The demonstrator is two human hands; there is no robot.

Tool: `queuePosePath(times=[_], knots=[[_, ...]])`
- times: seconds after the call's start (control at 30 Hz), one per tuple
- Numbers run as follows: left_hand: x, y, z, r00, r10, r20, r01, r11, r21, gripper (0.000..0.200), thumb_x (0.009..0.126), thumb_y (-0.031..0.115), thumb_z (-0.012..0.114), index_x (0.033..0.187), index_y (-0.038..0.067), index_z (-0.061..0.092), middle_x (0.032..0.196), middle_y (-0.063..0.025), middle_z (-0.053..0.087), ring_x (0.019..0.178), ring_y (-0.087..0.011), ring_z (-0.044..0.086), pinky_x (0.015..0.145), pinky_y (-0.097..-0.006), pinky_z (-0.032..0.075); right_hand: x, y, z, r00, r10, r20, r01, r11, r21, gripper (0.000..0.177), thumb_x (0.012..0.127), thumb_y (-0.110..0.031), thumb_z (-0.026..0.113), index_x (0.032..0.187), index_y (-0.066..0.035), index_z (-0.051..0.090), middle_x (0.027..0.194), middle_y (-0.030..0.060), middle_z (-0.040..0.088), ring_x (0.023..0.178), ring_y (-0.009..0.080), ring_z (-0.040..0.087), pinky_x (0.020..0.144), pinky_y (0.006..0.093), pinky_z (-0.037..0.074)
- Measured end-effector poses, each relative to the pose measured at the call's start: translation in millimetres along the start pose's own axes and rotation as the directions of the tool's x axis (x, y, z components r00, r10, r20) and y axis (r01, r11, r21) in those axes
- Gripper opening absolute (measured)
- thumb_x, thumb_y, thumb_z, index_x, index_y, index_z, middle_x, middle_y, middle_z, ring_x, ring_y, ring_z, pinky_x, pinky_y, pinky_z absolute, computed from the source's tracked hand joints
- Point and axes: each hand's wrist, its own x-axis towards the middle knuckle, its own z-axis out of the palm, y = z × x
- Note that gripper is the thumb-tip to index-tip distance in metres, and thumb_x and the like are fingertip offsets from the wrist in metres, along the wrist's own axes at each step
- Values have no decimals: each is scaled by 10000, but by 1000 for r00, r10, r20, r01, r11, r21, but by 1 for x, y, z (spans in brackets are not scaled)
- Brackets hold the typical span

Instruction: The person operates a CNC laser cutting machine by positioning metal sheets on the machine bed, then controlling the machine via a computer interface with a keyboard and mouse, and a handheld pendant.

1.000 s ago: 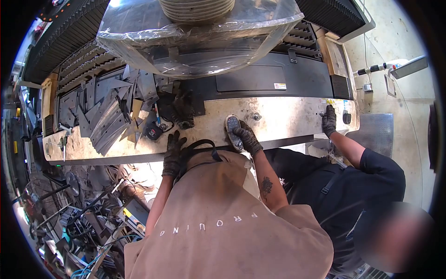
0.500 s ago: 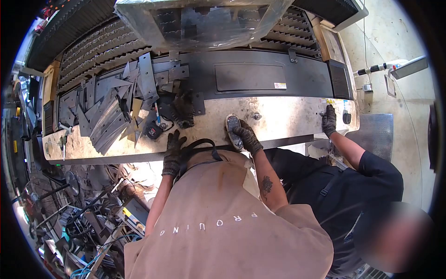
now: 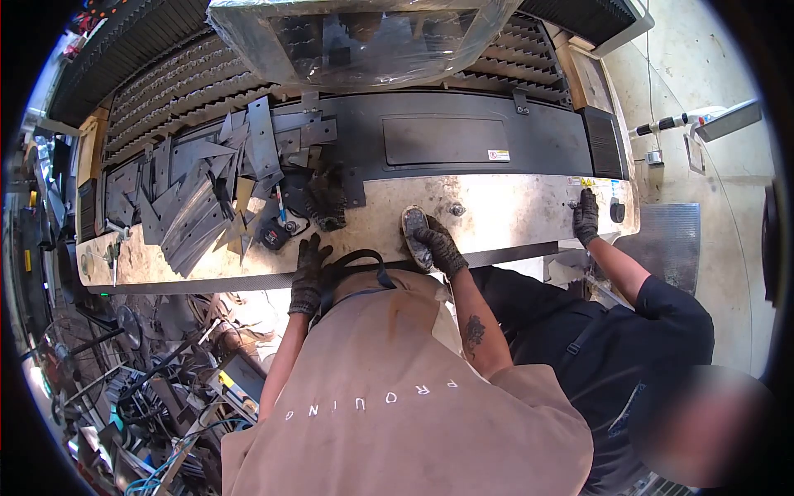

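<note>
My right hand (image 3: 445, 250), in a dark knitted work glove, is wrapped around a dark oval object with a pale rim (image 3: 416, 234). It stands tilted on the front ledge (image 3: 504, 211) of the machine, and its exact kind does not show. At the ledge's front edge rests my left hand (image 3: 308, 274), gloved too, with fingers apart and nothing in them. A black tape measure (image 3: 271, 235) lies just beyond it, beside a blue-and-white pen (image 3: 280, 203). Behind these lies a crumpled dark glove (image 3: 327, 198).
Cut metal plates (image 3: 198, 215) are piled on the left. A plastic-wrapped panel (image 3: 364, 45) overhangs the toothed slats (image 3: 186, 91). On the right, a co-worker's gloved hand (image 3: 586, 217) touches the ledge near a black knob (image 3: 617, 212). Scrap metal (image 3: 107, 413) fills the lower left.
Both my hands stay nearly where they were, the right still around the oval object. The co-worker's head and shoulder have shifted slightly; that person's hand remains on the ledge.
</note>
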Motion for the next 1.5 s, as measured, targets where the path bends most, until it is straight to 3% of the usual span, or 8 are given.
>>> queuePosePath(times=[0.43, 1.17, 1.43, 1.5], knots=[[1, 15, -8, 1000, -13, 6, 13, 999, 36, 498, 900, 200, 789, 1388, 160, 697, 1675, -218, 428, 1584, -471, 310, 1274, -508, 356, -3, -4, 1, 1000, 0, -16, -1, 996, -94, 655, 922, -154, 735, 1527, 7, 541, 1365, 131, 691, 1209, 226, 669, 1076, 357, 527], [-1, 22, -13, 999, -50, -3, 50, 999, -13, 470, 929, 171, 772, 1389, 166, 678, 1690, -192, 418, 1585, -460, 320, 1262, -506, 379, -4, -7, 6, 1000, 19, -25, -19, 1000, -13, 657, 922, -119, 726, 1542, -11, 535, 1349, 112, 697, 1175, 220, 683, 1047, 355, 551], [-1, 13, -6, 999, -43, -14, 43, 999, -19, 475, 917, 166, 774, 1383, 170, 682, 1685, -193, 425, 1579, -469, 325, 1266, -514, 372, -6, -10, 7, 999, 43, -19, -44, 997, -56, 685, 932, -172, 704, 1557, 22, 502, 1416, 131, 657, 1251, 230, 633, 1111, 358, 493], [-3, 3, -1, 998, 69, -6, -68, 994, 83, 485, 908, 172, 772, 1385, 171, 684, 1683, -193, 428, 1577, -473, 323, 1267, -516, 369, -6, -10, 6, 999, 37, -12, -38, 997, -68, 690, 933, -179, 706, 1560, 22, 498, 1419, 130, 656, 1252, 230, 631, 1111, 357, 492]])
